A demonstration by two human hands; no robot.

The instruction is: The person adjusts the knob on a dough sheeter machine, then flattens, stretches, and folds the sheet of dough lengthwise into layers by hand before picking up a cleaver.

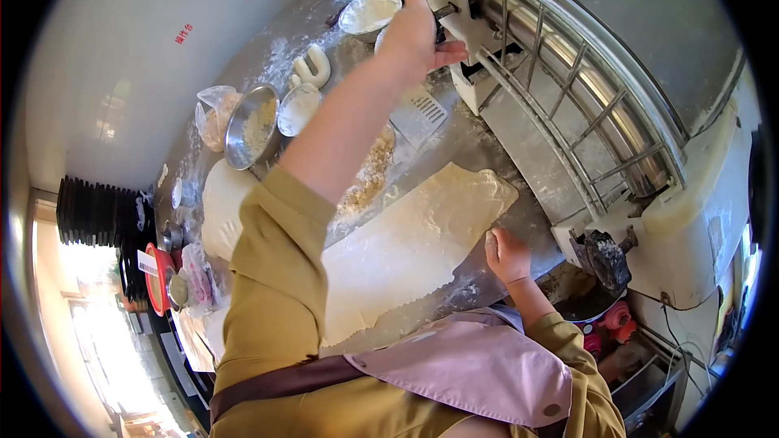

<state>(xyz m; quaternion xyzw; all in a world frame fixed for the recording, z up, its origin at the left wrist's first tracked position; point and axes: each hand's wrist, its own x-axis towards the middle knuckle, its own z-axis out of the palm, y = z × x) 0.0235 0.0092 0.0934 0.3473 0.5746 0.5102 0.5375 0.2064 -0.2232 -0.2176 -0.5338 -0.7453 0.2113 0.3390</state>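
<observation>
My left hand [410, 32] reaches across the table to the roller machine [462, 40] and is closed round a dark handle on its side, with some fingertips sticking out beneath it. My right hand [509, 255] is loosely curled beside the right end of a long flat sheet of dough [414, 243]; nothing shows in it. The sheet lies on the floury metal table [479, 150], partly hidden by my left sleeve. Crumbly filling [373, 166] lies beyond the sheet, and a white slotted scraper [420, 113] is next to it.
A metal bowl [251, 127], a small floury bowl [300, 109], curved dough pieces [312, 66] and a flour bowl [369, 13] stand along the back. Guard bars [580, 89] front the rollers. Black trays [97, 211] and a red container [159, 277] are at the left.
</observation>
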